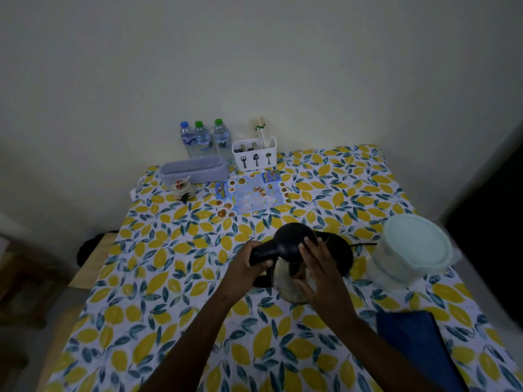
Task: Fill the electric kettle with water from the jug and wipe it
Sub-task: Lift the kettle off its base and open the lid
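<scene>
The electric kettle [288,274], steel-bodied with a black lid and handle, is at the table's middle, in front of its round black base [341,250]. My left hand [246,271] grips the black handle on the kettle's left side. My right hand [317,267] rests flat against the lid's right edge and the steel body. The clear jug [410,253] with a pale green lid stands to the right, apart from both hands. A folded blue cloth [413,338] lies at the near right.
The lemon-print tablecloth [169,278] covers the table. At the back stand three water bottles [203,138], a white cutlery holder [254,152], a grey box [195,168], a small pot [182,189] and a printed leaflet [252,195]. A black cord [365,244] runs from the base toward the jug.
</scene>
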Tool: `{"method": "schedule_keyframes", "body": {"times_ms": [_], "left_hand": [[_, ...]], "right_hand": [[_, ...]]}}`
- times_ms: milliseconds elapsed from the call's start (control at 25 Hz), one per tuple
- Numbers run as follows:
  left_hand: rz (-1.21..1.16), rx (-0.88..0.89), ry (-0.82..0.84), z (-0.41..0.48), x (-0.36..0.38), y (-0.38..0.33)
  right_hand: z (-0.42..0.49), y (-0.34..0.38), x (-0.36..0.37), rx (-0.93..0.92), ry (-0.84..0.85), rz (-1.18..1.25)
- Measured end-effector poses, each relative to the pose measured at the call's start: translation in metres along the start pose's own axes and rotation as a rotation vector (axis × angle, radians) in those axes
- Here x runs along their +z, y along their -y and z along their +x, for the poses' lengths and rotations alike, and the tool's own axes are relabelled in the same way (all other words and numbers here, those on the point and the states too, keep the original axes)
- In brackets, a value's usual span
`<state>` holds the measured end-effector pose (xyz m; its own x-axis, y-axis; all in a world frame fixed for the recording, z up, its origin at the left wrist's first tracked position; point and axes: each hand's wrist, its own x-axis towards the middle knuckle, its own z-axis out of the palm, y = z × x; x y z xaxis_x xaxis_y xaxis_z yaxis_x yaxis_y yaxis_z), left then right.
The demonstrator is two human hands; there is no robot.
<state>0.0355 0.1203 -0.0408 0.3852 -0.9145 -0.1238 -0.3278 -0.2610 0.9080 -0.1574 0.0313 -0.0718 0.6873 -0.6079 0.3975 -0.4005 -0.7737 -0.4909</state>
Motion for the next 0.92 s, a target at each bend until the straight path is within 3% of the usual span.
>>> {"method": "schedule_keyframes", "body": {"times_ms": [360, 920], "left_hand": [[0.063, -0.012, 0.099, -0.049, -0.049, 0.054], [0.156, 0.089, 0.050, -0.050, -0.044, 0.066]], "right_hand": [[-0.037, 0.048, 0.050, -0.022, 0.136, -0.108], [-0.051, 0.064, 0.050, 0.187, 0.074, -0.069]]}}
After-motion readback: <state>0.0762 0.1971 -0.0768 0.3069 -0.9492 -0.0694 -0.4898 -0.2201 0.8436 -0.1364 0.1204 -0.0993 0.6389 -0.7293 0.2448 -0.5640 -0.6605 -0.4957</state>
